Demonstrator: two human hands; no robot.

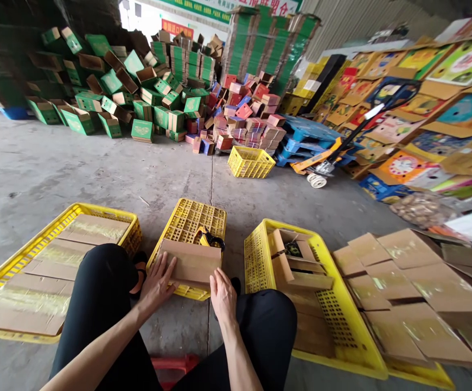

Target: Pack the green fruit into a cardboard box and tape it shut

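Brown corrugated cardboard, a flat folded piece (191, 264), lies on the upturned yellow plastic crate (193, 220) directly ahead of the seated person's knees. The left hand (157, 282) rests on its near left edge with fingers spread and flat, pressing rather than gripping. The right hand (222, 296) sits at the near right corner, fingers extended, likewise not closed around anything.

Risks noted: the cardboard overhangs the near rim of the crate, and with both hands only pressing at its near edge it could tip or slide off toward the concrete floor (97, 174). A black-and-yellow tool (209, 238), apparently a tape dispenser, lies just behind the piece and touching it; a push forward could dislodge it from the crate.

Surroundings: to the left, a wide yellow plastic tray (49, 231) holds flat taped cardboard sheets. To the right, a second yellow plastic crate (256, 255) contains a partly formed brown box (297, 263), and beyond it loose cardboard flats (407, 282) are spread. These hem in the working spot on both sides. Further off stand a small yellow basket (251, 162), heaps of green cartons (109, 92) and red cartons (244, 117), and a pallet jack (321, 168).
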